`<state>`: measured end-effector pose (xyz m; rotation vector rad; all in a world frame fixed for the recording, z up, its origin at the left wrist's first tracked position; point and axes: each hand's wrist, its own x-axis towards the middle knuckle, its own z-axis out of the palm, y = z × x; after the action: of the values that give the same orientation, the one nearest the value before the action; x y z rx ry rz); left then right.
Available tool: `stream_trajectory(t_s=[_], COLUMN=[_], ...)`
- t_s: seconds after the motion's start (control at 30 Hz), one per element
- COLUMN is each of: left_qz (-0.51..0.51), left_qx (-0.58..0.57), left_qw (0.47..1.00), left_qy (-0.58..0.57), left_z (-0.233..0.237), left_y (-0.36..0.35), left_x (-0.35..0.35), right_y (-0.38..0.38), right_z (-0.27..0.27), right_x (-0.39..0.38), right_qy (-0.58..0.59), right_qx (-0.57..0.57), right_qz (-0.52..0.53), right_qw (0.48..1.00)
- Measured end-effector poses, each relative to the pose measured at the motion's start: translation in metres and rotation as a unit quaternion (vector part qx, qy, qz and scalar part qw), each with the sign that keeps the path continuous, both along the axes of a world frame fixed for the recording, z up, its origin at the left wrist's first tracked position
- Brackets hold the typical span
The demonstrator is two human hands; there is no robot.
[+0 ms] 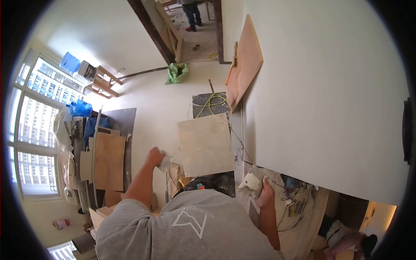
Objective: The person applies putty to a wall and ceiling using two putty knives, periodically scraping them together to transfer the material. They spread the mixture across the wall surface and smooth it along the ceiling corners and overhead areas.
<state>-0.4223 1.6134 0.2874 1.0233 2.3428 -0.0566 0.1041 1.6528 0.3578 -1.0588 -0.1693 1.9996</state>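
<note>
My left hand (pixel 155 156) is closed at the end of the outstretched left arm, gripping crumpled clear plastic (pixel 167 163) beside the left edge of a pale square board (pixel 206 145). To the right of that board, my right hand (pixel 266 196) is closed at the side of a whitish lump (pixel 251 182) that appears wrapped in clear plastic. The lump's exact material is unclear. A dark object (pixel 223 184) lies under the board's near edge, partly hidden by the grey shirt.
A yellow-green cable (pixel 211 104) lies beyond the board. A wooden panel (pixel 249 65) leans on the right wall. Stacked boards (pixel 109 161) stand at left. A green bag (pixel 177 73) sits near the doorway, where a person (pixel 190 13) stands. Another person (pixel 349 245) is at lower right.
</note>
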Motion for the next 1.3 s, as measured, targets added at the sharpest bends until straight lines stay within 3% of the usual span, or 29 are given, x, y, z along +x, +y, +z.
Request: stream_trajectory(t_s=[0.17,0.33,0.4,0.43,0.47,0.5,0.57,0.63,0.67,0.77,0.8,0.87,0.93,1.0,1.07,1.23,1.27,1.3], left_qz=[0.010,0.092,0.095,0.042,-0.017,0.040,0.150,0.233,0.268,0.200,0.113,0.043,0.104,0.149,0.130,0.112,0.131,0.068], left_qx=[0.016,0.033,0.011,0.001,-0.013,0.020,0.066,0.078,0.085,0.121,0.114,0.124,0.167,0.207,0.241,0.365,0.378,0.431], left_qw=[0.997,0.988,0.986,0.986,0.984,0.989,0.984,0.969,0.960,0.970,0.987,0.991,0.979,0.967,0.961,0.924,0.916,0.900], left_qy=[0.078,0.122,0.140,0.162,0.179,0.141,0.068,0.011,-0.013,-0.061,-0.019,-0.029,-0.047,-0.023,-0.040,-0.016,-0.019,0.004], left_z=[-0.002,0.047,0.031,0.003,-0.020,-0.014,0.008,0.020,0.015,0.001,-0.011,-0.076,-0.081,-0.021,0.013,0.068,0.124,0.174], left_y=[-0.022,-0.050,-0.091,-0.128,-0.157,-0.170,-0.183,-0.181,-0.168,-0.103,-0.088,-0.060,-0.006,0.079,0.143,0.292,0.321,0.356], left_x=[-0.032,-0.057,-0.096,-0.136,-0.160,-0.150,-0.128,-0.105,-0.099,-0.068,-0.068,-0.084,-0.081,-0.025,-0.006,-0.034,-0.039,-0.061], right_y=[-0.011,-0.002,0.007,0.021,0.030,0.043,0.072,0.102,0.115,0.146,0.146,0.154,0.161,0.177,0.204,0.261,0.271,0.282], right_z=[-0.012,-0.012,-0.015,0.013,-0.020,-0.022,-0.023,0.017,0.026,0.061,0.086,0.062,0.063,0.059,0.068,0.126,0.140,0.154], right_x=[0.015,0.033,0.036,0.025,0.040,0.044,0.045,0.023,0.013,-0.012,-0.025,-0.027,-0.043,-0.060,-0.082,-0.123,-0.131,-0.138], right_qy=[-0.028,-0.056,-0.211,-0.216,-0.264,-0.276,-0.261,-0.197,-0.165,-0.154,-0.231,-0.231,-0.145,-0.034,-0.031,-0.021,-0.017,-0.016], right_qx=[-0.026,-0.070,-0.018,0.022,0.045,-0.009,0.044,0.013,0.010,0.014,0.026,0.035,0.053,0.091,0.103,0.171,0.183,0.196], right_qz=[0.002,-0.001,0.010,0.008,0.015,0.034,0.059,0.059,0.046,0.057,0.059,0.032,-0.006,-0.018,-0.044,-0.085,-0.087,-0.089], right_qw=[0.999,0.996,0.977,0.976,0.963,0.960,0.962,0.978,0.985,0.986,0.971,0.972,0.988,0.995,0.993,0.981,0.979,0.976])
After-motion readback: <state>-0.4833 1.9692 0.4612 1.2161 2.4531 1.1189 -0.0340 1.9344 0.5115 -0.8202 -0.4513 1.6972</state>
